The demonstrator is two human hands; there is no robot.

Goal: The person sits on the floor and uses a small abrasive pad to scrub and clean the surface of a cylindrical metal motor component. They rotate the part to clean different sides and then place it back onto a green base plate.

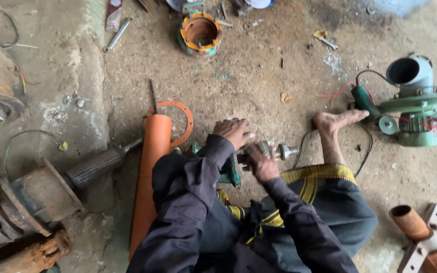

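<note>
Floor [259, 86]: we saw bare, gritty concrete strewn with scraps and small metal bits.
Blower [416, 108]: a green unit with a grey outlet lay on the floor at right, just beyond our bare foot [337, 121].
Pipe [150, 177]: an orange tube lay lengthwise beside our left sleeve, its top end overlapping an orange ring gasket [178, 124].
Rotor [94, 167]: a dark ribbed shaft rested left of the pipe, near rusty housings.
Casing [200, 33]: a round green and orange shell sat at the top, well apart from us.
Motor part [259, 154]: we held a small green and metal assembly low over the floor in front of our knees, its shaft end pointing right.
Left hand [233, 132]: fingers curled, it pressed on top of the motor part's far side.
Right hand [261, 163]: it was closed around the motor part's middle, gripping it.
</note>
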